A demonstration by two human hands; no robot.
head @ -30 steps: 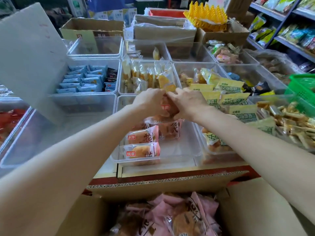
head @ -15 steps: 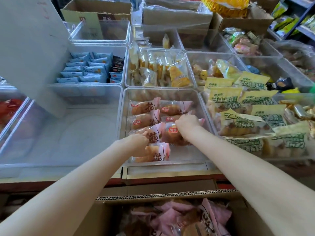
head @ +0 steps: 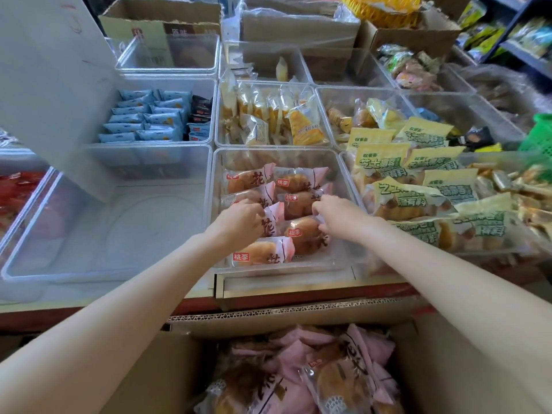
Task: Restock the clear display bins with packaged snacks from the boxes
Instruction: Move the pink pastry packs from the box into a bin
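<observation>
Pink packets (head: 270, 222) hiding curled fingers (head: 259, 211)

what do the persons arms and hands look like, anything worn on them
Both forearms are bare up to the frame edge: no sleeves, gloves, watch or bracelet in view. The left hand and right hand show no rings that I can make out. Fingernails are too small to judge.

The left hand (head: 239, 218) covers part of a pink snack pack (head: 273, 219), its fingertips hidden; the cardboard box (head: 448, 369) of packs is cut off by the bottom edge.
</observation>
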